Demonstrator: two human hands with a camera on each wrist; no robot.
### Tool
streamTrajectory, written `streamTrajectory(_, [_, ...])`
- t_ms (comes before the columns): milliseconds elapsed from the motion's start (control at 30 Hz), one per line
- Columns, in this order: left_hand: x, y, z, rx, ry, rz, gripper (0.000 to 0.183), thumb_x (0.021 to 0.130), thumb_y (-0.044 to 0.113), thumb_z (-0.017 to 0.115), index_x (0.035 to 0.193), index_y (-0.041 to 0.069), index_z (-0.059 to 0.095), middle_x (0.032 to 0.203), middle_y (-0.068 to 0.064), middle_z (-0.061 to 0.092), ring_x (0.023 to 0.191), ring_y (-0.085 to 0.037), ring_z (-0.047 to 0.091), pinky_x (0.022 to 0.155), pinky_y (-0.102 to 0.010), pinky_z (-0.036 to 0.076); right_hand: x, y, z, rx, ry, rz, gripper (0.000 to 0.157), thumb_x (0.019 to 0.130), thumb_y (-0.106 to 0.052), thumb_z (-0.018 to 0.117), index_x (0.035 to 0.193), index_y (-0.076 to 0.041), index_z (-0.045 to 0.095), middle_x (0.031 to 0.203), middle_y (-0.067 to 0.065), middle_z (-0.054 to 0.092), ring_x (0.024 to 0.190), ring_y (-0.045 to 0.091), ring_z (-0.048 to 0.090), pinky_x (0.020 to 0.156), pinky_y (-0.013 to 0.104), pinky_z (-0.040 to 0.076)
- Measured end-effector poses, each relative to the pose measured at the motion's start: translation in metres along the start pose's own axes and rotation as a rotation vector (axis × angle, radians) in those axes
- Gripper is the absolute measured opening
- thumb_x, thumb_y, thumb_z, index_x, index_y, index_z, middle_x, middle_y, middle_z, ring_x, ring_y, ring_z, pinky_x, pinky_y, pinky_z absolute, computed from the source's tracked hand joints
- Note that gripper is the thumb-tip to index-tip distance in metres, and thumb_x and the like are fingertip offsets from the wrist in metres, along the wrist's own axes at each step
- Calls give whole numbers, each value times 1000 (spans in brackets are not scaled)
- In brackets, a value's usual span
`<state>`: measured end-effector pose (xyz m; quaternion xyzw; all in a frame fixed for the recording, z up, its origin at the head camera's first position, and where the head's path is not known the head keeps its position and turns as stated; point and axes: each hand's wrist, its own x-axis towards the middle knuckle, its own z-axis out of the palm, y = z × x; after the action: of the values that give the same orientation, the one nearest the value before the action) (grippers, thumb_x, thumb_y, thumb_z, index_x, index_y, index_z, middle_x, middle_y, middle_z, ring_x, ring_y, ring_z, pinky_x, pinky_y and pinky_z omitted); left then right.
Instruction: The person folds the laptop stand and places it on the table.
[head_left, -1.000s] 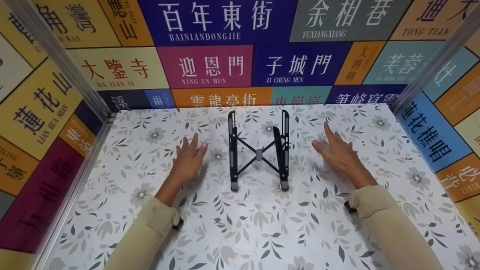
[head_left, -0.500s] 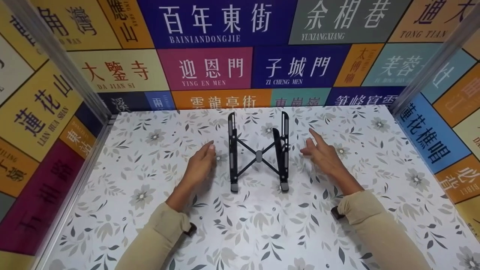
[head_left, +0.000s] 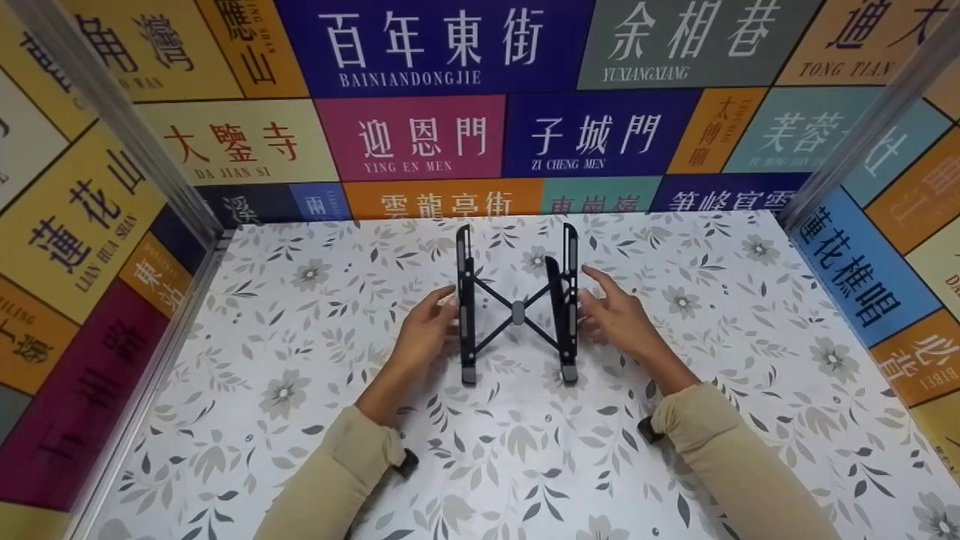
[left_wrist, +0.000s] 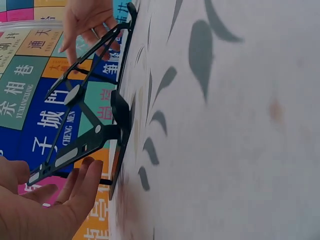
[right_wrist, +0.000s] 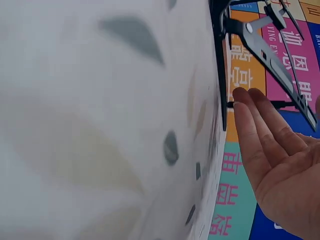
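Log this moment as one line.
black stand: unfolded on floral tabletop; left hand: at its left side; right hand: at its right side

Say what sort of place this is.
Probably a small booth or enclosed workstation: patterned walls with blocks of Chinese lettering rise at the back and both sides, pale posts mark the corners, and a flower-printed tabletop fills the space between.

The stand [head_left: 518,312] was black, with grey strips [head_left: 463,316] along its sides and a grey central hub [head_left: 518,308]. The table [head_left: 502,412] showed grey flowers [head_left: 283,393] and leaves [head_left: 544,491] on white. Beyond its far edge, the wall [head_left: 412,154] was patched in navy, magenta, orange and teal. Both sleeves [head_left: 330,480] were plain beige.
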<state>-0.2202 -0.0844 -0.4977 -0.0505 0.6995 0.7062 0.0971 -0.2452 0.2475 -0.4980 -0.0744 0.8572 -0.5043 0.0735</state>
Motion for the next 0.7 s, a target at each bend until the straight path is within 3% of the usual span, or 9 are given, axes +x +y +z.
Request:
streamTrajectory(67, [2,-2,2,25,-4,21,45,105,27,57,149,18,52,124,-26,65,101,-38,71,83,-44,61,0,-3,3,-6,7,-13,65,102,-55,53,159,-30,34,108,22,75,87,34,76,72,46,63])
streamTrajectory(200, [5,-6,5,101,23,70,47,102,17,62,148,14,53,110,-21,68,86,-28,72,76,-37,62,1,-5,8,-20,3,-39,58,102,-42,61,153,-23,41,107,16,77,80,27,76,69,41,63])
streamTrajectory(400, [8,-8,6,152,42,88,49,99,6,63,146,15,55,101,-14,69,80,-19,69,70,-31,60,2,-2,11,-92,18,-91,44,102,-19,64,143,-14,50,102,12,79,84,22,76,72,27,58])
streamTrajectory(700, [8,-8,5,245,33,131,51,97,0,63,145,15,55,94,-13,71,71,-18,66,63,-31,56,2,-4,17,1,0,-56,47,102,-9,62,147,-12,47,107,21,76,83,31,75,65,39,64])
